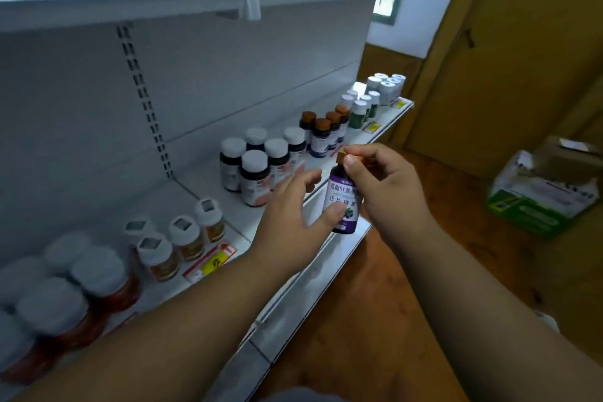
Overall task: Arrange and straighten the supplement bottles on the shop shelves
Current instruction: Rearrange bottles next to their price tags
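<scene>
Just off the shelf (313,264) edge, above its front lip, a purple bottle (342,202) hung upright in the air, brown cap up and label facing the camera. The right hand (385,183) pinched that cap between thumb and fingers, bearing the weight, while the left hand (293,206) lay half open beside it, thumb touching the lower label and fingers spread toward the shelf. Setting it down well probably meant keeping it plumb, turning the label outward and sliding it in beside the brown caps (323,134) it appeared to match, without knocking the white caps (257,163) close by. Further left stood small amber bottles (182,238) and blurred red ones (81,290); at the far end, green-labelled bottles (359,111). On the floor to the right sat an open carton (541,192), its contents too unclear to name.
</scene>
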`<state>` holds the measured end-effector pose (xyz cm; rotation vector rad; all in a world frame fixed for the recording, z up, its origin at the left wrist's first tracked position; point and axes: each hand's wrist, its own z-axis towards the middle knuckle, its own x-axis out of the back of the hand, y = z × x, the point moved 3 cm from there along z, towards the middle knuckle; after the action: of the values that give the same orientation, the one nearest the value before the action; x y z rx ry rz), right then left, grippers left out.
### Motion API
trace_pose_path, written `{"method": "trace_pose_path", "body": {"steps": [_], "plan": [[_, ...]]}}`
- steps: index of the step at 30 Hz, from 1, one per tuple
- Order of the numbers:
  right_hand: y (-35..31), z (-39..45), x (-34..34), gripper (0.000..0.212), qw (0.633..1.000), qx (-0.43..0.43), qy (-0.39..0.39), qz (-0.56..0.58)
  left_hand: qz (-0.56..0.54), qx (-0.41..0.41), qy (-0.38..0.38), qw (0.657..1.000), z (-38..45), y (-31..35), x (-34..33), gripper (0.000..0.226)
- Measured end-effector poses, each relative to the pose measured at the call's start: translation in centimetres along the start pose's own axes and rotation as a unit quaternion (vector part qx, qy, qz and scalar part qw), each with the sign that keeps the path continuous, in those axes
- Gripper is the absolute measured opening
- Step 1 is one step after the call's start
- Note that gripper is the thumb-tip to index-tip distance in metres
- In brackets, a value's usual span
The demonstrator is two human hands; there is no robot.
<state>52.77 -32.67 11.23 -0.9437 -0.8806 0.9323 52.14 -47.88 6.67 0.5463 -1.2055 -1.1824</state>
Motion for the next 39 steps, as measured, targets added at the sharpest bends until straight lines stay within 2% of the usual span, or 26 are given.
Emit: {"method": "trace_pose_path", "body": {"steps": [7,11,19,25,29,31,33,36,39], "plan": [[4.3,9.8,6.8,0.011,0.998,-0.002,0.057,-0.041,-0.001,-0.023,-0.057,0.998,11.8,-0.1,-8.3,0.075],[8.5,15.7,9.1,0.013,0.999,0.006,0.023,-0.038,0.027,-0.024,-0.058,0.998,16.9,-1.3,-12.9,0.071],[14.1,30.0,8.4,0.011,0.989,0.014,-0.144,0.028,0.079,0.067,0.087,0.991,24.4,-4.4,-15.8,0.068],[15.0,36.0,3.7,0.008,0.974,0.056,-0.209,0.066,0.169,0.069,0.192,0.964,27.5,-5.5,-14.4,0.036],[15.4,38.4,0.9,0.009,0.968,0.071,-0.21,0.12,0.199,0.141,0.187,0.952,29.6,-8.0,-13.0,0.045],[15.5,40.2,-0.3,0.007,0.97,0.084,-0.213,0.083,0.267,0.168,0.2,0.927,30.6,-8.6,-13.0,0.058],[16.1,42.0,-1.6,0.004,0.963,0.104,-0.246,0.021,0.328,0.184,0.179,0.909,31.4,-9.1,-13.7,0.077],[17.8,43.2,-4.0,0.006,0.931,0.15,-0.33,-0.038,0.409,0.247,0.118,0.871,32.2,-10.6,-14.9,0.102],[19.9,43.4,-6.2,0.011,0.879,0.196,-0.415,-0.13,0.475,0.299,0.085,0.823,32.8,-11.8,-15.4,0.111]]}}
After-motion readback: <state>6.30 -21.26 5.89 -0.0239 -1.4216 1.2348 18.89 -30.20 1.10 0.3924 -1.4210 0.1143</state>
